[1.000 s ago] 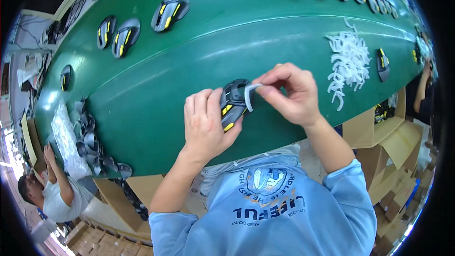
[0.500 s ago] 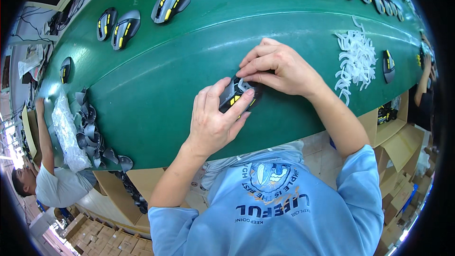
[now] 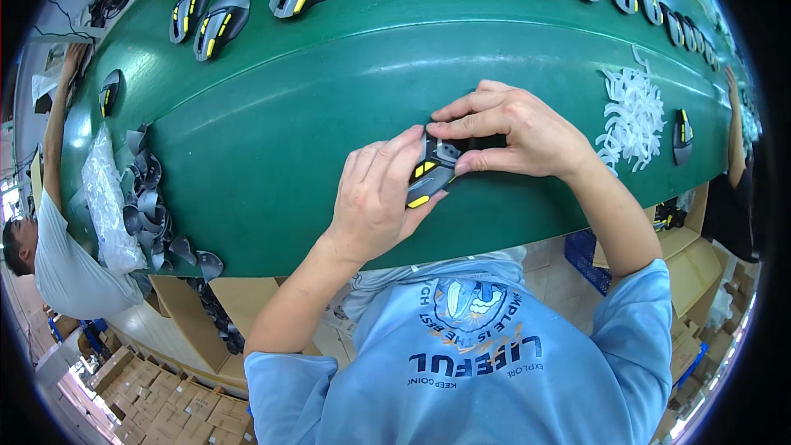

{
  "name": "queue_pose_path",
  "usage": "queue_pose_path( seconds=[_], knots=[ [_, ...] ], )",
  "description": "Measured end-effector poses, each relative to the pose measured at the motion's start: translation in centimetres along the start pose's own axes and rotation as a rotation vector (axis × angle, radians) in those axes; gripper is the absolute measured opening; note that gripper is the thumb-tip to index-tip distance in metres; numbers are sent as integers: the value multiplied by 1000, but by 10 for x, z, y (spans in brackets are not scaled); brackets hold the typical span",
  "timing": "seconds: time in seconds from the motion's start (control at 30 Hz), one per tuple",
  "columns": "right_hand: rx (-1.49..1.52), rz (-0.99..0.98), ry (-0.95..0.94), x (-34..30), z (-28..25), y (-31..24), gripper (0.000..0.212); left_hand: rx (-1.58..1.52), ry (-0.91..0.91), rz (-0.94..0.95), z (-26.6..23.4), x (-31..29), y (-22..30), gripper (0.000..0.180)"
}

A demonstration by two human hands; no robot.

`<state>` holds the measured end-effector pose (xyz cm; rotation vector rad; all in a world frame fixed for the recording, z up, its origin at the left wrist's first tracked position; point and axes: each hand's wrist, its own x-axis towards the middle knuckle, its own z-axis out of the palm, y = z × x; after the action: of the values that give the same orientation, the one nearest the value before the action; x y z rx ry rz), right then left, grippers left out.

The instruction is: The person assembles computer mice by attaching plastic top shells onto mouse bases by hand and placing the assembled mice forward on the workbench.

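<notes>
**Handling a light, rigid mouse shell**

Gripping from the side, the left hand (image 3: 375, 202) clasps the grey-and-yellow mouse shell (image 3: 428, 171) over the green worktop (image 3: 272, 132); the right hand (image 3: 515, 133) pinches its far end. Probably light, stiff, smooth plastic: best held by its flanks.

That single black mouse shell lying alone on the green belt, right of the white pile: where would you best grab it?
Probably across its two long sides, coming straight down from above. The lone mouse shell lies flat on the green belt, narrow and rounded, apart from the white plastic pieces, so fingers could close on both flanks.
</notes>
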<state>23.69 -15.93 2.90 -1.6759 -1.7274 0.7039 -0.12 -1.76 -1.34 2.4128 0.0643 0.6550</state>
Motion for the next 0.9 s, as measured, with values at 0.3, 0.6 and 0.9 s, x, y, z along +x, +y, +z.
queue_pose_path(
  seconds=[0.3,0.6,0.9],
  knots=[
    [-208,-35,-126,15,-18,-7,44,174,-103,61,-11,6,0,76],
    [-131,-72,-7,-3,6,17,66,77,-27,36,-44,-10,-1,71],
    [294,141,421,-42,13,49,111,1015,59,-743,-185,-197,10,45]
  ],
)
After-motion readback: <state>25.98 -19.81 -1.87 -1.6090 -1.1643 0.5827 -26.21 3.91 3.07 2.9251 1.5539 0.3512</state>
